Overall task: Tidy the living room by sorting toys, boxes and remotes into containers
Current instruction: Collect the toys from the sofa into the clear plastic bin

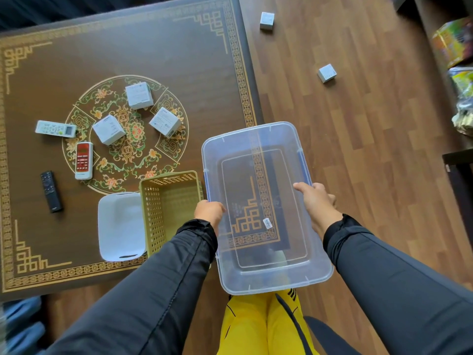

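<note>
Clear plastic bin [266, 155], small unreadable barcode sticker [267, 223], rims gripped by left hand [208, 211] and right hand [316, 198].

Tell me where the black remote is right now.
In the head view the black remote lies on the table's left side, just below-left of the red-and-white remote and left of the white bin.

We see two arms in long dark grey, near-black sleeves, smooth slightly shiny fabric. The left sleeve [153, 290] shows a stitched seam running lengthwise; its cuff is bunched at the wrist. The right sleeve [399, 278] has a gathered, wrinkled cuff too. Both hands are bare: left hand [208, 210], right hand [316, 201]. Below, we note bright yellow trousers [258, 326] with thin black stripes or piping on the legs.
</note>
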{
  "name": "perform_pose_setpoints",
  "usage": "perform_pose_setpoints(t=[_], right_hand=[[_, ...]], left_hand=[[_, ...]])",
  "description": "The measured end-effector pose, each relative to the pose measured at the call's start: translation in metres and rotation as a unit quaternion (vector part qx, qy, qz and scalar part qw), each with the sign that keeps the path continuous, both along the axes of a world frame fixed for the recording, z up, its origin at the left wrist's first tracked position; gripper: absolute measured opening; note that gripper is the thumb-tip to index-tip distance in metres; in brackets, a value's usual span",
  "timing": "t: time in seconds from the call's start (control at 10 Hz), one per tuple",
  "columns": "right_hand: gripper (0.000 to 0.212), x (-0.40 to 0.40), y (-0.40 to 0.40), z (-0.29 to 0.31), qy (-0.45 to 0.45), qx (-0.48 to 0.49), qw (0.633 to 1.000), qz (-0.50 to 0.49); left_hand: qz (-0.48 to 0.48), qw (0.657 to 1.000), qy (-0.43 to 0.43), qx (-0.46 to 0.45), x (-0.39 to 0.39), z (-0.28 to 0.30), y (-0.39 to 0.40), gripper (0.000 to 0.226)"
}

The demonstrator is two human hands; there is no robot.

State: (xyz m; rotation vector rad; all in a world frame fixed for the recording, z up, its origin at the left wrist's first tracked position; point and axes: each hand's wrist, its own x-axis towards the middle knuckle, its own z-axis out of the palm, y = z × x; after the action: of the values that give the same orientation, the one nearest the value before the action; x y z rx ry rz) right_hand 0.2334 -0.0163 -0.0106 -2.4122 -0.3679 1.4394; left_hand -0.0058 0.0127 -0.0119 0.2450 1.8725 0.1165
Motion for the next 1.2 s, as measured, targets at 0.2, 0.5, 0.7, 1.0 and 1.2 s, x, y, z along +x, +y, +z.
perform_pose_setpoints(t=[0.2,0.5,0.7,1.0,1.2], right_hand=[[0.054,0.001,0.008,0.050,-0.037,0.033,0.999,0.008],[0.072,-0.006,0.025,0.141,-0.011,0.098,0.995,0.007],[0.048,-0.021,0.021,0.186,0.065,0.161,0.984,0.034],[0.029,-0.072,-0.001,0.242,0.094,0.244,0.949,0.176],[0.025,-0.115,-0.022,0.281,0.111,0.287,0.911,0.273]], left_hand=[[0.002,1.000,-0.017,0.025,-0.003,0.046,0.002,0.046],[0.076,0.983,-0.020,0.167,-0.016,0.153,0.009,0.046],[0.154,0.961,-0.027,0.227,-0.039,0.207,-0.028,0.046],[0.332,0.893,-0.018,0.303,-0.108,0.246,-0.119,0.049],[0.409,0.842,0.037,0.349,-0.125,0.289,-0.191,0.049]])
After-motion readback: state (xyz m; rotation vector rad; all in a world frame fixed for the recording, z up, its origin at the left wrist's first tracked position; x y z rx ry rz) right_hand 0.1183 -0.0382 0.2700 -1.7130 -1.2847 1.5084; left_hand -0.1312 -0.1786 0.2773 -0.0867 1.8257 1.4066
